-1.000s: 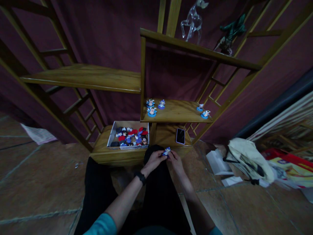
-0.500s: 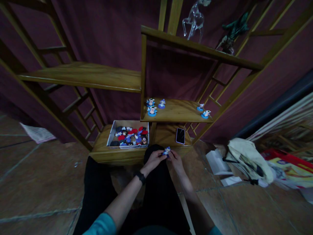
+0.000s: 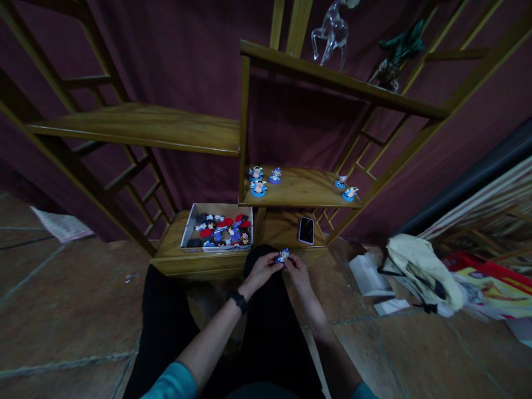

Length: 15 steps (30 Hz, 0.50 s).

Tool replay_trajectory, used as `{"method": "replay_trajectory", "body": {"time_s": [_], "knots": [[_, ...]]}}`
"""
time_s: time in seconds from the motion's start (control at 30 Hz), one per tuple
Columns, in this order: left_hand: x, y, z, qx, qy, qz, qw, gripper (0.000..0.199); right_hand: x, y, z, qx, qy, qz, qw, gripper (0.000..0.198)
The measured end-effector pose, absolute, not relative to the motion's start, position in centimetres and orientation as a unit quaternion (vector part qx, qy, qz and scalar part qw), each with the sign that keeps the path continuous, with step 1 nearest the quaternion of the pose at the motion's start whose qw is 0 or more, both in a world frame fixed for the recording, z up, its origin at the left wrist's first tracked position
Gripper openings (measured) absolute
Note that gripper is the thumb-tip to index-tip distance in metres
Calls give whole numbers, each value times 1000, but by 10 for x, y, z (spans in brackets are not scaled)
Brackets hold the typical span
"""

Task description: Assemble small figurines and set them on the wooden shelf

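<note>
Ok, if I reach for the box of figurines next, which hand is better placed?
Likely your left hand: it's nearer the box, which lies ahead and leftward; your right hand is farther. Both are holding a figurine, though.

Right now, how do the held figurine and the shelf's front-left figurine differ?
The held figurine looks purple and white; the front-left figurine has a blue base. The held figurine is between left hand and right hand; the front-left figurine stands on the shelf. Both are small.
</note>
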<state>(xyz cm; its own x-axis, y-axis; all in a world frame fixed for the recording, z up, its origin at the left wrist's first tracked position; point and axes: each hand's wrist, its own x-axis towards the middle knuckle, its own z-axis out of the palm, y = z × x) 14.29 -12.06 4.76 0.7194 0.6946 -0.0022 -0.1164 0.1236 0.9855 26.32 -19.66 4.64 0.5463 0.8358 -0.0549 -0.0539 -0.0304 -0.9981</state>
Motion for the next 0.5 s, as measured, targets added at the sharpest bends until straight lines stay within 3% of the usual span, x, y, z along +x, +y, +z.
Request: {"method": "replay_trajectory", "body": {"time_s": [0.5], "knots": [[145,-118,40,591,243,282,715,37,260,-194,50,-625,-294,360,627,23]]}}
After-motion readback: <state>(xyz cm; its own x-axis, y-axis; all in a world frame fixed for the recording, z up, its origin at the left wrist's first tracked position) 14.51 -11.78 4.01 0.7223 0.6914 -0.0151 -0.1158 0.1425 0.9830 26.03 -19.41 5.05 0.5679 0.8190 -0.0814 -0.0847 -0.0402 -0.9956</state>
